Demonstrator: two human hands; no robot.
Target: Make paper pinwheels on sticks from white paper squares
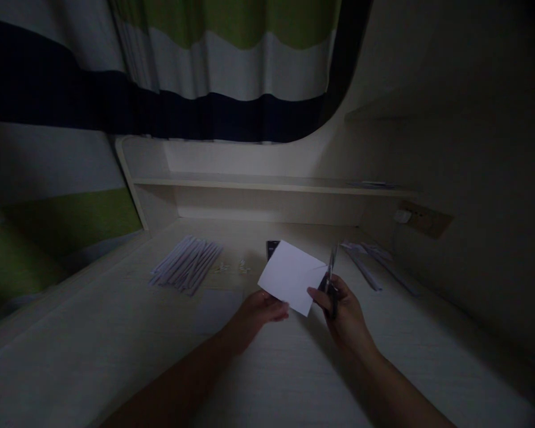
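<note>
on the left of the bench, pale sticks lie heaped, too dim to count. tiny bits beside them are hard to make out; a flat sheet is partly behind the left arm. the left hand pinches the paper, held up mid-bench, fingers partly hidden, covering most of a dark thing. the right hand is curled round scissors, thumb at the paper's edge, handles half hidden. strips lie beyond.
</note>
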